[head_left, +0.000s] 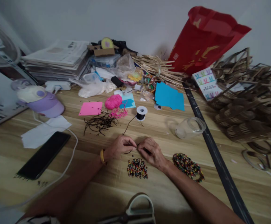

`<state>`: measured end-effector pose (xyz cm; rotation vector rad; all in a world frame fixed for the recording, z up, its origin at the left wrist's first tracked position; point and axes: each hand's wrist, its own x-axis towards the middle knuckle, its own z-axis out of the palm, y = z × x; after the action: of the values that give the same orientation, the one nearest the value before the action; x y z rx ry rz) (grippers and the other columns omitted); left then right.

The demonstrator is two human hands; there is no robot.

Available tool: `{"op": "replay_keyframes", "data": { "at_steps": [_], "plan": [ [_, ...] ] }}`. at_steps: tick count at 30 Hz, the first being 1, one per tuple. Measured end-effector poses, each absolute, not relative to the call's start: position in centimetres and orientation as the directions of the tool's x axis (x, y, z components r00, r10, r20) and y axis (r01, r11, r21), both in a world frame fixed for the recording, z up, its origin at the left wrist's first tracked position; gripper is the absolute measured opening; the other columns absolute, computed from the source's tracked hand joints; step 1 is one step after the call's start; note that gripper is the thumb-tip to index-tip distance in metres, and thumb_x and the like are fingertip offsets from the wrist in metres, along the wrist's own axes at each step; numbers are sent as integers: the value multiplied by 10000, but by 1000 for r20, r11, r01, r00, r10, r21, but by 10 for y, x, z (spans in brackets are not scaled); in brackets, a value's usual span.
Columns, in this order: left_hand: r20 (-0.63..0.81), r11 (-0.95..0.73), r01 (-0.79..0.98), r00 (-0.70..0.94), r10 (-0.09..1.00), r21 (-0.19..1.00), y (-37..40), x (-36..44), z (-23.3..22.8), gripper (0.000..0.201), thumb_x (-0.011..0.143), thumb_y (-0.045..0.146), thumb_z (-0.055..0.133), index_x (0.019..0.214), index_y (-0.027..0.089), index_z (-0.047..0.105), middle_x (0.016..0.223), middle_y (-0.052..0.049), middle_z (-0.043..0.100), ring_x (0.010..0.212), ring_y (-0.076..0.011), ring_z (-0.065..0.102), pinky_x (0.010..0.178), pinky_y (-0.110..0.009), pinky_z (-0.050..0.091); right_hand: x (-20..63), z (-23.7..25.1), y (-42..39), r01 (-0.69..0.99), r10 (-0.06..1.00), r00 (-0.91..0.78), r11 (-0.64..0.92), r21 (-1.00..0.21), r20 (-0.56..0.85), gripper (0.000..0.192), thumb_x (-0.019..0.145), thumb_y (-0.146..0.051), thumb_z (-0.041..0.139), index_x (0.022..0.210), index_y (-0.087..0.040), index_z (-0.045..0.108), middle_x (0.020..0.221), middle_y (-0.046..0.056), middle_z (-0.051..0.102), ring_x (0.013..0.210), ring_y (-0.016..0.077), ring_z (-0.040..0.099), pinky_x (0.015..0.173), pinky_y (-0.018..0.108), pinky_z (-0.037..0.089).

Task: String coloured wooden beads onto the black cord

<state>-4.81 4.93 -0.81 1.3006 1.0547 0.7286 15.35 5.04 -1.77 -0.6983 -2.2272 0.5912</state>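
Beyond the beads (137, 168) (bare wood (118, 183) edging them), both hands (120, 146) (152, 152) pinch cord (127, 152).

Bare left hand (121, 147) and bare right hand (151, 152) are sitting mid-frame, fingertips (133, 144) pinching, nearly touching; left forearm (79, 180) is slanting up from lower left, right forearm (193, 189) from lower right.

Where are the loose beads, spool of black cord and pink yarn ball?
Loose beads (137, 168): head view, middle of the pile.
Spool of black cord (140, 116): head view, the wound cord.
Pink yarn ball (113, 101): head view, the ball's middle.
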Motion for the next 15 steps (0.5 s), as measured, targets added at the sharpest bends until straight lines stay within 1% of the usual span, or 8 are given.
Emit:
{"op": "replay_keyframes", "data": {
  "at_steps": [4, 10, 15],
  "plan": [
    [-194, 155, 130, 383, 903, 979, 49, -47, -7, 188, 623, 237, 745, 726, 94, 679, 687, -35, 678, 636, -102, 584, 620, -204, 446, 153, -17, 51, 294, 621, -603, 757, -584, 501, 138, 923, -216, 479, 835, -196, 583, 744, 45, 615, 731, 177, 549, 723, 325, 439],
    [-178, 142, 118, 390, 904, 983, 48, -46, -8, 158, 638, 223, 728, 722, 103, 669, 659, -17, 660, 591, -85, 550, 564, -186, 424, 153, -18, 51, 290, 616, -609, 759, -583, 499, 116, 919, -206, 492, 848, -198, 583, 749, 47, 620, 736, 180, 558, 728, 328, 443],
    [-160, 124, 117, 391, 906, 985, 47, -45, -10, 129, 637, 197, 710, 713, 102, 666, 676, -27, 670, 629, -100, 576, 610, -201, 445, 153, -19, 50, 293, 621, -608, 755, -587, 495, 124, 923, -225, 493, 855, -198, 593, 760, 52, 624, 746, 183, 561, 736, 338, 448]
  ]
}}
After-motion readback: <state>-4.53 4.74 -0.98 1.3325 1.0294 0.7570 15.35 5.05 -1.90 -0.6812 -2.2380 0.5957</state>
